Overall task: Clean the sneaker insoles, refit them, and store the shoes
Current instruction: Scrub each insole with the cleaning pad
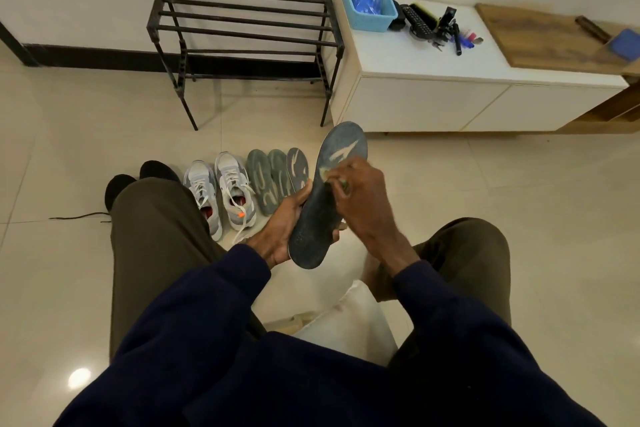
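Blue basket (367,20) at 1 o'clock on the table (415,61) holds a plastic bag with blue stuff in it. The insole (323,208) is mid-frame, off the floor, long axis 7-to-1 o'clock, logo end at 1. The left hand (281,226) grips its lower half, fingers curled round the edge. The right hand (363,199) pinches a small yellowish pad (341,181), pressed on the upper half. The sneakers (221,194) are at 9 o'clock on the floor (485,191), toes to 12, with three spare insoles (273,180) just beside them. Rack (242,28) at 11, against the wall. Open floor at 3.

Dark worn insole (317,218) raised aslant; grey sneakers (233,191) standing paired.
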